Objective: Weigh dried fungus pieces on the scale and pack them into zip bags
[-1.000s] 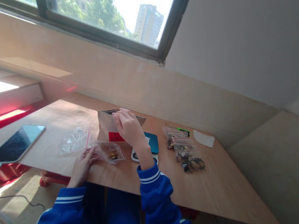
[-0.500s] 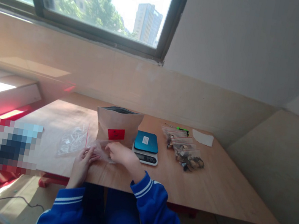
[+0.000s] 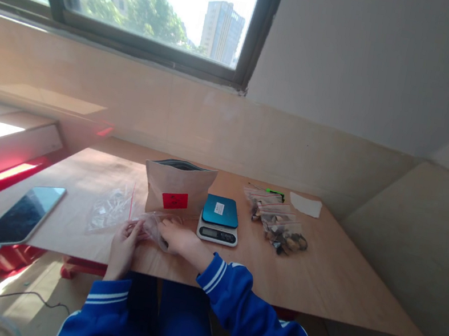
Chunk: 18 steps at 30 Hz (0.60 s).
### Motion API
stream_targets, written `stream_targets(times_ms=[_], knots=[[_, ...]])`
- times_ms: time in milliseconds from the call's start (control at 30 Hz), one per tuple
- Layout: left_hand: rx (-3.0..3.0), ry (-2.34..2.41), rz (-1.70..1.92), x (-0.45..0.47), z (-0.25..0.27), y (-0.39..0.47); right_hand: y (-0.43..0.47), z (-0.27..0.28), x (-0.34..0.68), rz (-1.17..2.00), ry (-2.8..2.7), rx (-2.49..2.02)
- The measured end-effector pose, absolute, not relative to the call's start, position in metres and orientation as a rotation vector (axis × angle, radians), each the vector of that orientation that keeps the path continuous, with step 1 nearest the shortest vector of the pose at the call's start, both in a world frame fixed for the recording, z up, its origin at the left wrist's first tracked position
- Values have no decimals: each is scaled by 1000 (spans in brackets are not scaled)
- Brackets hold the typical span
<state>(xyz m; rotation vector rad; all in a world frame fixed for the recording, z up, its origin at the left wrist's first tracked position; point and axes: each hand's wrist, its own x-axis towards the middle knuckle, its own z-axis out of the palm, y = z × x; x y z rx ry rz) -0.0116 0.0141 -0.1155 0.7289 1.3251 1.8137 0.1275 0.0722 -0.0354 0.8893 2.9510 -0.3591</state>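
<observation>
My left hand (image 3: 124, 244) is closed on the left edge of a clear plastic zip bag (image 3: 150, 226), which lies on the table in front of me. My right hand (image 3: 178, 237) is at the same bag, fingers bent and pointing left. Whether its fingertips are inside the bag or on top of it is hidden. Something small and dark shows below these fingers. Just behind my hands stands an open brown paper pouch (image 3: 155, 188) with a red label. To its right is a kitchen scale (image 3: 220, 212) with a blue plate, bare apart from a white sticker.
Clear zip bags (image 3: 110, 210) lie left of my hands. At right several filled bags (image 3: 285, 238) hold dark and tan dried pieces. Behind them are a green-handled tool (image 3: 275, 193) and white paper (image 3: 305, 205). A phone (image 3: 22, 216) on a cable rests at the left edge.
My right hand has come down lower over the zip bag, its fingers stretching further along it. My left hand keeps its place on the bag's edge.
</observation>
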Motion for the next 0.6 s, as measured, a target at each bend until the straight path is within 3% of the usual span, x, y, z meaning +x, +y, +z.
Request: stream_targets(times_ms=[600], knots=[[704,1324,1800,-11,-116,15,78,-48,153,-774,3116,1113]])
